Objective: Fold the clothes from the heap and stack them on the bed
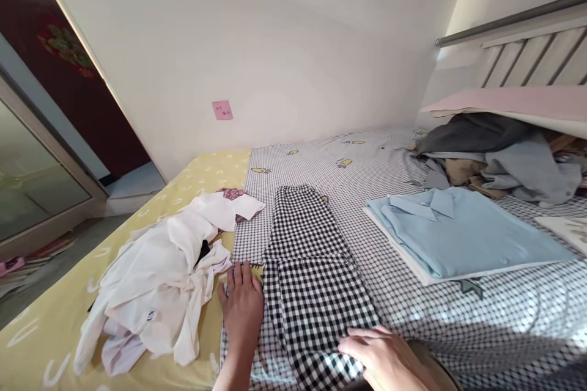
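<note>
1. The checked garment (312,269) lies on the bed (376,171), stretching from the middle of the mattress toward its near edge, between the two hands.
2. It is black-and-white gingham, folded into a long strip that narrows toward the bed's far edge; a second layer is doubled over its nearer half, and the cloth lies mostly smooth.
3. The left hand (242,308) rests palm down just left of the strip, fingers slightly spread.
4. The right hand (385,354) touches the strip's right border, fingers bent and close together; I cannot tell whether they pinch the cloth.
5. Toward the bed's left edge, a heap of white clothes (156,281) bears a small dark mark, perhaps letters, not surely readable.
6. Beyond the bed's far edge, a pink note (222,110) on the wall (293,49) carries handwriting too small to read.
</note>
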### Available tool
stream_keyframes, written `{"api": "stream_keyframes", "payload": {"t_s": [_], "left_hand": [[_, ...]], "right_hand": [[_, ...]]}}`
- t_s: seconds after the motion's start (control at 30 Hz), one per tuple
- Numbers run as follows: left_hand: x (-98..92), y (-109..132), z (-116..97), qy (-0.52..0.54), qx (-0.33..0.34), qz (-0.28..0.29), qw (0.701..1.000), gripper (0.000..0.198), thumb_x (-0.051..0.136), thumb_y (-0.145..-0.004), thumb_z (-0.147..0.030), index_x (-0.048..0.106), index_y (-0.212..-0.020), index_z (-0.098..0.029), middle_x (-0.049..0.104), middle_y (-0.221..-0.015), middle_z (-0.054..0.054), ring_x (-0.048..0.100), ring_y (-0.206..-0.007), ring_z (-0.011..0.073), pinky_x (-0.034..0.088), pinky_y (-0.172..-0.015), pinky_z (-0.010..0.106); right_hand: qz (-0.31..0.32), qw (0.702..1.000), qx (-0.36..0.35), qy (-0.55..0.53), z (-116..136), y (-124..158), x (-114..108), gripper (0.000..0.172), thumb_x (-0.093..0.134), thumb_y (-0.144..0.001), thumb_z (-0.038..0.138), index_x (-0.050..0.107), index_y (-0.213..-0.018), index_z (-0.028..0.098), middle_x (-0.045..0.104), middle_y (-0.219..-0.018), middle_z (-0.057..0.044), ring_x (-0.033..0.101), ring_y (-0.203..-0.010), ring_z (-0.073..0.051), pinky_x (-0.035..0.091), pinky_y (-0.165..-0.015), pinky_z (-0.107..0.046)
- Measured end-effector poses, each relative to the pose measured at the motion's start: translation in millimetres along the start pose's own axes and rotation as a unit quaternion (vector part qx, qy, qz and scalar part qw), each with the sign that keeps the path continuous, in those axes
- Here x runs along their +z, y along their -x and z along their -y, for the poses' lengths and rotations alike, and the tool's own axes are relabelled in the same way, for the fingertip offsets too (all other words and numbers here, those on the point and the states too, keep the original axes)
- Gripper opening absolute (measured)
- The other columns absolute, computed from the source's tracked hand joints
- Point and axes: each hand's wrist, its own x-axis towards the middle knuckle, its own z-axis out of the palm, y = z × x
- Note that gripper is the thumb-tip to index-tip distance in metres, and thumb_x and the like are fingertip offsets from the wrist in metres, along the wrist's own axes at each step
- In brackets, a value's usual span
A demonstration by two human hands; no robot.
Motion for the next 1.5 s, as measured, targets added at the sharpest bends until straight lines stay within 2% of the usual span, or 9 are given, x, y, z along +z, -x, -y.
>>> {"api": "stream_keyframes", "payload": {"t_s": [0.1,0.23,0.43,0.6,0.67,0.9,1.07,1.27,1.5], "left_hand": [[3.5,-1,1,-0.009,-0.001,-0.008,1.000,0.055,0.025,-0.104,-0.026,0.054,-0.149,-0.014,0.055,-0.157,0.014,0.046,-0.147,0.0329,0.035,-0.121,0.058],[9.1,-3,3,-0.014,0.005,-0.014,1.000,0.056,0.024,-0.103,-0.025,0.054,-0.149,-0.013,0.055,-0.156,0.015,0.047,-0.147,0.0332,0.036,-0.120,0.059],[13.2,-4,5,-0.017,0.006,-0.018,1.000,0.056,0.025,-0.103,-0.026,0.056,-0.148,-0.014,0.056,-0.156,0.014,0.047,-0.147,0.0327,0.035,-0.121,0.059],[3.0,-4,0,-0.011,0.003,-0.012,1.000,0.054,0.027,-0.103,-0.026,0.055,-0.148,-0.014,0.057,-0.155,0.015,0.047,-0.146,0.0328,0.034,-0.122,0.058],[-1.1,-4,-1,-0.007,0.006,-0.007,1.000,0.055,0.026,-0.103,-0.025,0.055,-0.148,-0.012,0.056,-0.155,0.017,0.047,-0.146,0.0341,0.033,-0.122,0.059],[-2.5,-3,-2,0.002,0.000,0.005,1.000,0.054,0.027,-0.105,-0.026,0.051,-0.150,-0.010,0.055,-0.156,0.016,0.045,-0.147,0.0351,0.031,-0.122,0.062],[0.9,-2,-1,0.013,-0.002,-0.003,1.000,0.052,0.031,-0.105,-0.026,0.051,-0.151,-0.012,0.054,-0.157,0.015,0.044,-0.148,0.0340,0.030,-0.123,0.060],[7.2,0,-1,0.016,-0.006,-0.019,1.000,0.050,0.032,-0.105,-0.024,0.054,-0.148,-0.012,0.057,-0.155,0.015,0.048,-0.145,0.0338,0.031,-0.122,0.061],[7.2,1,-5,0.039,-0.023,-0.021,0.999,0.049,0.036,-0.104,-0.023,0.056,-0.147,-0.014,0.056,-0.156,0.015,0.047,-0.146,0.0347,0.034,-0.121,0.062]], "right_hand": [[0.033,0.999,-0.009,-0.018,-4,-10,-1,0.044,0.055,-0.080,0.008,0.081,-0.105,0.035,0.083,-0.106,0.002,0.075,-0.100,-0.024,0.056,-0.091,-0.036],[0.097,0.991,-0.048,-0.078,-8,-20,-20,0.052,0.070,-0.082,0.017,0.074,-0.126,0.043,0.078,-0.124,0.005,0.071,-0.115,-0.025,0.054,-0.100,-0.038],[0.004,0.988,0.064,-0.142,-16,-42,-40,0.039,0.066,-0.094,0.031,0.072,-0.132,0.037,0.068,-0.143,-0.002,0.058,-0.137,-0.027,0.045,-0.116,-0.047],[0.185,0.971,-0.079,-0.128,-14,-56,-50,0.051,0.082,-0.082,0.043,0.070,-0.132,0.046,0.068,-0.143,0.003,0.048,-0.146,-0.034,0.031,-0.122,-0.063],[0.202,0.964,-0.100,-0.141,-13,-57,-53,0.052,0.084,-0.080,0.048,0.070,-0.130,0.049,0.070,-0.141,0.004,0.044,-0.149,-0.034,0.029,-0.123,-0.064],[0.076,0.954,0.040,-0.287,-16,-69,-33,0.044,0.052,-0.102,0.057,0.067,-0.138,0.037,0.069,-0.142,-0.002,0.066,-0.128,-0.026,0.053,-0.107,-0.045],[-0.127,0.991,0.035,-0.026,-20,-109,0,0.042,0.046,-0.104,0.043,0.064,-0.142,0.034,0.052,-0.159,-0.005,0.041,-0.150,-0.035,0.030,-0.123,-0.064],[-0.018,0.995,0.092,0.038,-38,-143,18,0.043,0.059,-0.090,0.035,0.069,-0.132,0.033,0.070,-0.127,-0.010,0.061,-0.124,-0.036,0.045,-0.106,-0.060],[0.005,0.996,0.072,-0.051,-42,-130,-7,0.038,0.065,-0.083,0.043,0.074,-0.117,0.031,0.071,-0.128,-0.007,0.063,-0.121,-0.035,0.048,-0.104,-0.051]]}}
